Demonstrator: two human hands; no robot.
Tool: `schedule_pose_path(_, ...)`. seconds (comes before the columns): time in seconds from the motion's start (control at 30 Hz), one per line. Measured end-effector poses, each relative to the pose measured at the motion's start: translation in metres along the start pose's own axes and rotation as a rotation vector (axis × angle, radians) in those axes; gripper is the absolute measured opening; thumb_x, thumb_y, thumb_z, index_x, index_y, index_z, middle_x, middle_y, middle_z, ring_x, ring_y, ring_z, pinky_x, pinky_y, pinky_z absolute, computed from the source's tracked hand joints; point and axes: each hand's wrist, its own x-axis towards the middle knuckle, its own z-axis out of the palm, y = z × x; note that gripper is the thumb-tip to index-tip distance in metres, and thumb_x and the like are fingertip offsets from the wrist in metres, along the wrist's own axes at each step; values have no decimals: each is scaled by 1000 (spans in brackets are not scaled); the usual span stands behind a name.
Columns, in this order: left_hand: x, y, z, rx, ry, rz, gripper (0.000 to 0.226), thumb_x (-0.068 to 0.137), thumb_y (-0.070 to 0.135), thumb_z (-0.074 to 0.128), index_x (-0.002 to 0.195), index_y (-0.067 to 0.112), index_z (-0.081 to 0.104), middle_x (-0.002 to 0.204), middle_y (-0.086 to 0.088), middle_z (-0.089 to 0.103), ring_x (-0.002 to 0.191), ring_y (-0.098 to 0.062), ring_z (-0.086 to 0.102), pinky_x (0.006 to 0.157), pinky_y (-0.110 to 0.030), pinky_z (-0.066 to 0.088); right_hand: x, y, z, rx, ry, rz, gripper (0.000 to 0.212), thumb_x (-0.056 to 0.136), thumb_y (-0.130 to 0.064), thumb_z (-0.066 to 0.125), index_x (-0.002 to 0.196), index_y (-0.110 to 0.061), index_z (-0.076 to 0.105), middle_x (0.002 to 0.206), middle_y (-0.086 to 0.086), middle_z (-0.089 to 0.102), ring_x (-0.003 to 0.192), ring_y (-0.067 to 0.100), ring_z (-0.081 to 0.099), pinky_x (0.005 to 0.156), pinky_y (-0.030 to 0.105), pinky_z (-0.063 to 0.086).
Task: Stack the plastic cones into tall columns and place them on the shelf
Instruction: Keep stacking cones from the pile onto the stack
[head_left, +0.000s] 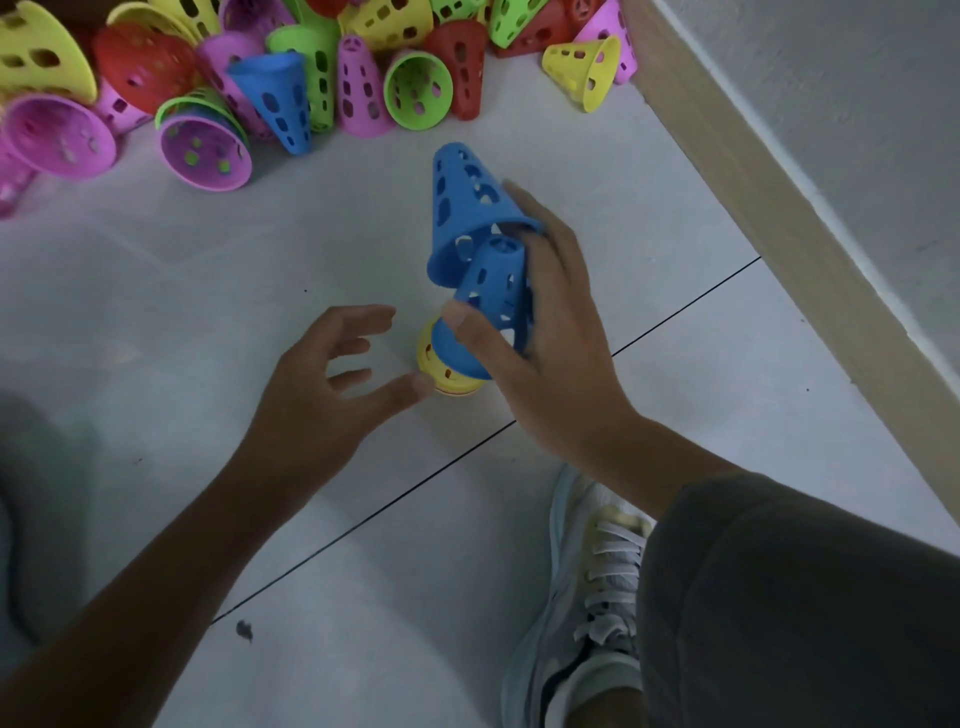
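A short column of cones stands on the white floor: a yellow cone at the bottom with a blue cone on it. A second blue cone sits tilted over the tip of that blue one. My right hand grips the column, thumb on the lower blue cone and fingers behind both blue ones. My left hand hovers beside the yellow base with spread, loosely curled fingers, its thumb tip at the yellow rim.
A heap of loose cones in pink, yellow, green, red and blue lies at the top left. A beige skirting board and wall run along the right. My shoe rests on the floor below the column.
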Motion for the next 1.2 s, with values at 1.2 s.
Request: schedule_pose_path(1.2, -5, 16, 34, 61, 23, 159, 50, 79, 15, 84, 122, 25, 60, 119, 10, 63, 115, -14, 60, 100, -38, 53, 15, 13, -35, 532, 357, 542, 6, 99, -18, 59, 104, -15, 56, 113, 9, 63, 98, 16, 63, 81, 21, 51)
